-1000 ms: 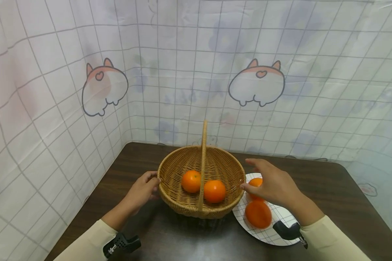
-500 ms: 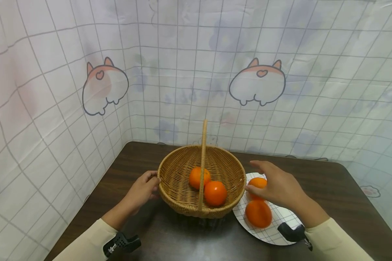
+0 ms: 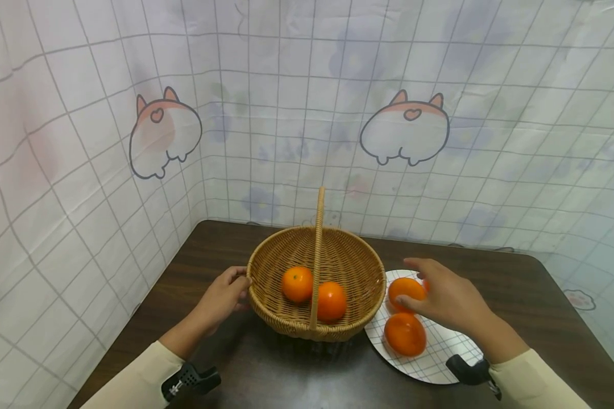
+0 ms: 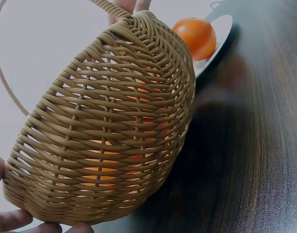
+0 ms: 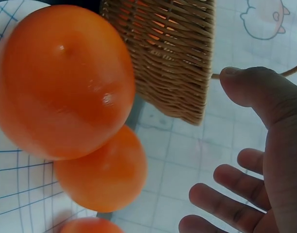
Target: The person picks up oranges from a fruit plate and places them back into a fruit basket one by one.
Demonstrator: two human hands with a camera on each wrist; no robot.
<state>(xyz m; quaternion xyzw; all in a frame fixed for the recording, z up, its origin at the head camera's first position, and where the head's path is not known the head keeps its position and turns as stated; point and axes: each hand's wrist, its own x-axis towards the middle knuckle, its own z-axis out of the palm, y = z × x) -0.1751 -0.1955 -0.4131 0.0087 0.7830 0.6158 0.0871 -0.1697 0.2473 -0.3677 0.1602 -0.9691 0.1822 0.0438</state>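
A woven wicker basket [image 3: 281, 324] with a tall arched handle stands in the middle of the table. Inside it lie two oranges, the left one [image 3: 297, 284] and the right one [image 3: 331, 301]. My left hand [image 3: 225, 296] grips the basket's left rim, the thumb at the edge and the fingers against the outside. To the right is a white, grid-patterned plate [image 3: 442, 363] carrying a front orange [image 3: 405, 335], one behind it [image 3: 406, 294] and a third mostly hidden by my right hand [image 3: 447, 298]. That hand hovers above the plate with fingers spread, holding nothing.
The dark wooden table [image 3: 266, 380] extends under everything. A white gridded curtain [image 3: 297, 113] with cartoon prints hangs along its back and left side. The plate's left edge lies close against the basket's lower right side.
My right hand has moved right, from beside the basket's right rim to over the plate. Both oranges in the basket have rolled about. My left hand has kept its place on the rim.
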